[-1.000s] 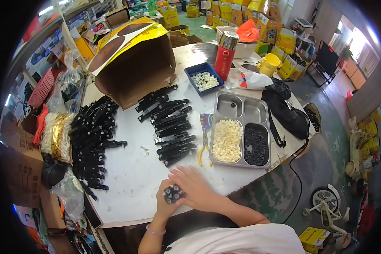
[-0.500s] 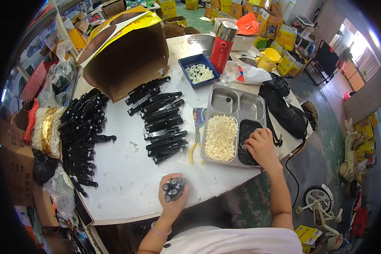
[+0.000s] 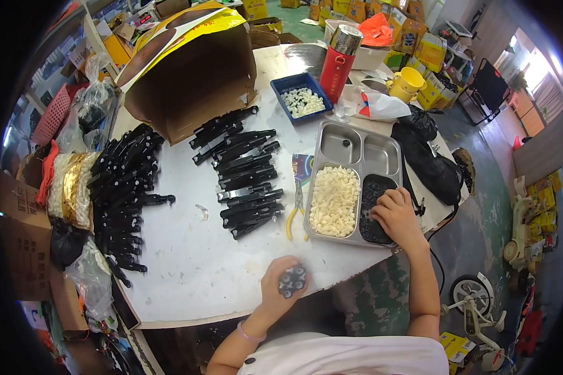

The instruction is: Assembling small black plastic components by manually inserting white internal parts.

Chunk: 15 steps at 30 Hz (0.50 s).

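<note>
My left hand (image 3: 274, 289), above the table's front edge, is closed round a bundle of black rod-shaped parts (image 3: 293, 280), seen end-on with round tips. My right hand (image 3: 399, 219) reaches into the front right compartment of a steel divided tray (image 3: 364, 164), its fingers bent together among small black pieces (image 3: 374, 189). The fingertips are partly hidden, so what they pinch cannot be made out. Beside that compartment, cream-coloured small pieces (image 3: 334, 200) fill another. Pliers with yellow handles (image 3: 294, 215) lie just left of the tray.
A row of black parts (image 3: 247, 175) lies mid-table, and a larger pile (image 3: 125, 194) lies left. An open cardboard box (image 3: 187, 94) stands behind them. Farther back are a blue tray (image 3: 301, 97) of white pieces, a red flask (image 3: 339, 65) and a yellow cup (image 3: 408, 82). A black bag (image 3: 428, 165) lies right.
My left hand has moved right with the bundle, closer to the steel tray. My right hand stays in the compartment of black pieces, with only a slight shift of its fingers.
</note>
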### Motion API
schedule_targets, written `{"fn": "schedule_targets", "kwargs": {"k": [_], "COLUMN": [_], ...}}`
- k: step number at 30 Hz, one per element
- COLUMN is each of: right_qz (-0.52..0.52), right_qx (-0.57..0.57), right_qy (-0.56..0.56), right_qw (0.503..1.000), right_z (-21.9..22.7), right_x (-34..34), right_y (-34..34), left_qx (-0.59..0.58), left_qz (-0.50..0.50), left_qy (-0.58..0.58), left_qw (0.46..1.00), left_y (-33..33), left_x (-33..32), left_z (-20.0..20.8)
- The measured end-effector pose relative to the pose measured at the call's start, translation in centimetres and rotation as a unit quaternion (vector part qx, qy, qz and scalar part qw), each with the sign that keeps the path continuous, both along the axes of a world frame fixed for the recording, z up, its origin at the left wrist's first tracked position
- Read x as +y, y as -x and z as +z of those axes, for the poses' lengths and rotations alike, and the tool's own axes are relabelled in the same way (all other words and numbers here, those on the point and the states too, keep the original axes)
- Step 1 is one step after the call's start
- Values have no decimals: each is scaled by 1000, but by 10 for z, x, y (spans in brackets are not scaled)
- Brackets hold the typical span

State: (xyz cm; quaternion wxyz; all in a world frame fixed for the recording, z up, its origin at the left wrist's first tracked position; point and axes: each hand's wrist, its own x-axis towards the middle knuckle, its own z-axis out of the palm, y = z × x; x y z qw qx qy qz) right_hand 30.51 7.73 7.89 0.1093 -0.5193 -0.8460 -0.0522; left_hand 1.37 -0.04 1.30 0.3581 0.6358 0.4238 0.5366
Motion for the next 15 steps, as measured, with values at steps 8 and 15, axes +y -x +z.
{"fn": "schedule_targets", "kwargs": {"k": [8,15], "right_qz": [39,54], "right_qx": [-31,-62], "right_qy": [23,22], "right_qw": [998,996], "right_z": [-2,4], "right_x": [11,18], "right_y": [9,14], "left_qx": [31,15], "left_qz": [8,-21], "left_qy": [-11,14], "left_qw": [999,1000], "left_y": [2,4], "left_x": [0,-1], "left_z": [3,3]}}
